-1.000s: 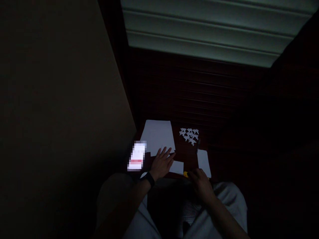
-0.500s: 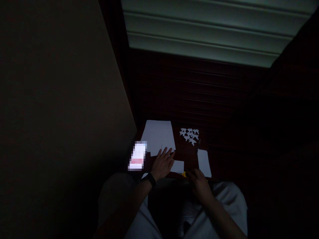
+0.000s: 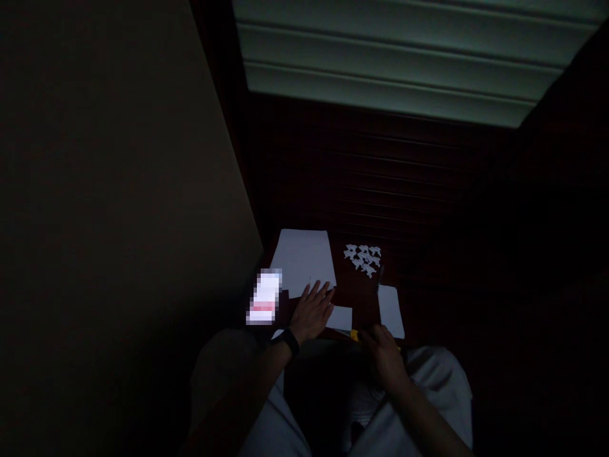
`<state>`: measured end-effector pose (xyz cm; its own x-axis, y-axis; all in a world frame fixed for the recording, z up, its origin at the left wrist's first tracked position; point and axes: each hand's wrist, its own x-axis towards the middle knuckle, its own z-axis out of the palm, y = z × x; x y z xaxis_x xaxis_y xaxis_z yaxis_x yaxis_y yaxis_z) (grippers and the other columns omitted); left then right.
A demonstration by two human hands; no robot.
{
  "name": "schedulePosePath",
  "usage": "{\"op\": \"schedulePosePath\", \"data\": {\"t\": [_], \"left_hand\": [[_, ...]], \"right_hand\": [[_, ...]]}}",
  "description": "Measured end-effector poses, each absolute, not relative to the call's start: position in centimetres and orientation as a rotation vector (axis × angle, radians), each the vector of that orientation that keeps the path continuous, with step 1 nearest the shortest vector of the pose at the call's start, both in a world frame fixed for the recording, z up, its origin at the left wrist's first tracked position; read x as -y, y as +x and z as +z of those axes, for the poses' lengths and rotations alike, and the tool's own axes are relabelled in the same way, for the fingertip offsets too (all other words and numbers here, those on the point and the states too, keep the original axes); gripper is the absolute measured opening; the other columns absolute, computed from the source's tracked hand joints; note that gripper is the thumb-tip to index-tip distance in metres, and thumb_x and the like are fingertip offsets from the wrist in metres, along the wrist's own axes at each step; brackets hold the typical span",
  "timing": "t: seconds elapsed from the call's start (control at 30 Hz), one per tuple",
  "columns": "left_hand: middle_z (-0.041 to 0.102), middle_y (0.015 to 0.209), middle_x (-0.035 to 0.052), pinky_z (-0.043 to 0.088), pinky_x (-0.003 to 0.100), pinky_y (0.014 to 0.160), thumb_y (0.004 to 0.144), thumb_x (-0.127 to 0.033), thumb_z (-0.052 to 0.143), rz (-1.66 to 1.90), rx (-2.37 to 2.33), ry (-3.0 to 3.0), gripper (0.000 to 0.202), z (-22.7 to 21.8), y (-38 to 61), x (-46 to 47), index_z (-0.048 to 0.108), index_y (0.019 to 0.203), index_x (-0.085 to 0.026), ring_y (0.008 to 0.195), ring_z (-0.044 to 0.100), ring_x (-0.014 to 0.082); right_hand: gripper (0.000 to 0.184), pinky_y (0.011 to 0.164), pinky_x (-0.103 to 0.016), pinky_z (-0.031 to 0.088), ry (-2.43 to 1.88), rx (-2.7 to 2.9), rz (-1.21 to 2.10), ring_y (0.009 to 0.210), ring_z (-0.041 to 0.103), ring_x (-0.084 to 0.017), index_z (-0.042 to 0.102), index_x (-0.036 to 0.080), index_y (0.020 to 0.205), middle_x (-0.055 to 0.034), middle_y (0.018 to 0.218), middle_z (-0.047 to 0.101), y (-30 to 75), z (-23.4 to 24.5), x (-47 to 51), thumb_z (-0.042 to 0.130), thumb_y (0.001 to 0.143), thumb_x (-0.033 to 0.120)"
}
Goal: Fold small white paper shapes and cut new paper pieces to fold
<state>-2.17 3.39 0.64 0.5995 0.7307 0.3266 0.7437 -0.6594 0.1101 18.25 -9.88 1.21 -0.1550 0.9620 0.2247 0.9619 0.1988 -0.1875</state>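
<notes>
My left hand (image 3: 311,312) lies flat with its fingers spread, a dark band at the wrist. It covers the left part of a small white paper (image 3: 341,317) and reaches the near edge of a large white sheet (image 3: 307,257). My right hand (image 3: 383,352) is closed around a yellow utility knife (image 3: 354,335). The knife's thin blade points left along the near edge of the small paper. Most of the handle is hidden by my fingers. Whether the blade touches the paper, I cannot tell in this dim light.
On the dark table, a lit phone with a blurred screen (image 3: 264,297) lies at the left. Several small folded or cut white paper pieces (image 3: 364,259) are gathered at the back right. Before them lie a dark pen-like object (image 3: 380,276) and another white paper (image 3: 391,311).
The view has shifted slightly. My right hand and the knife have barely moved, with a little more of the blade showing. My left hand stays flat in the same place.
</notes>
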Motion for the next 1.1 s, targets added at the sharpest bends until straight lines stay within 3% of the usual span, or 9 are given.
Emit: {"op": "schedulePosePath", "data": {"t": [0.8, 1.1], "left_hand": [[0.026, 0.146, 0.0006, 0.007, 0.048, 0.110, 0.092, -0.037, 0.028, -0.575, 1.279, -2.813, 0.048, 0.6, -2.2, -3.4, 0.028, 0.138, -0.026, 0.136, 0.012, 0.0218], [0.028, 0.145, 0.0061, 0.011, 0.049, 0.111, 0.092, -0.028, 0.028, -0.730, 1.326, -2.773, 0.046, 2.1, -2.3, -3.0, 0.029, 0.138, -0.018, 0.136, 0.014, 0.0215]], "right_hand": [[0.043, 0.076, -0.034, 0.038, -1.736, 2.215, 0.069, 0.086, 0.045, -0.022, 0.053, 0.023, 0.119, -0.0083, 0.091, 0.052, 17.6, 1.7, 9.9, 0.049, 0.079, 0.008], [0.041, 0.080, -0.038, 0.042, -1.666, 2.077, 0.181, 0.095, 0.047, -0.024, 0.047, 0.025, 0.124, -0.0092, 0.102, 0.052, 18.5, 2.4, 10.9, 0.044, 0.085, 0.014]]}}
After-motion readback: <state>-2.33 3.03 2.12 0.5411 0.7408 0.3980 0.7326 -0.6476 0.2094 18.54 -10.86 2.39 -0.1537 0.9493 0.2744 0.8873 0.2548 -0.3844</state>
